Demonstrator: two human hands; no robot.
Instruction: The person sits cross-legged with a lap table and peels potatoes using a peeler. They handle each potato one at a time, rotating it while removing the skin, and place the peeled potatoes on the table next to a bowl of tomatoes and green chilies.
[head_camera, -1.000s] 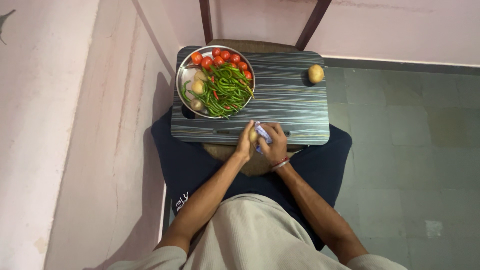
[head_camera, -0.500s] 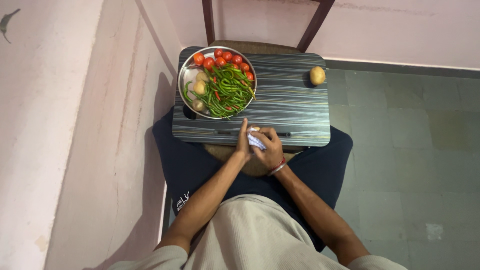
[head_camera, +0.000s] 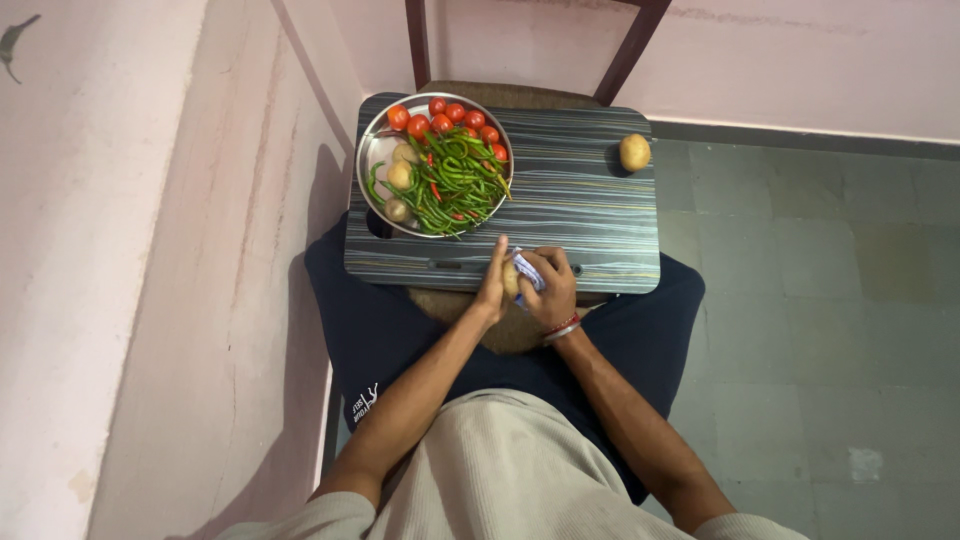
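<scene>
Gripping a small potato (head_camera: 509, 274) and pale cloth (head_camera: 528, 270) between both hands, left hand (head_camera: 491, 285), right hand (head_camera: 551, 290).

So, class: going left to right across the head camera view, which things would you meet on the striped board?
Steel plate of chillies and tomatoes → left hand → small potato it holds → right hand → lone potato.

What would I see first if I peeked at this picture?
Probably the round metal plate at the far left of the striped board, heaped with red tomatoes and green chillies. At the near edge, the left hand and right hand hold a potato with a pale cloth.
</scene>
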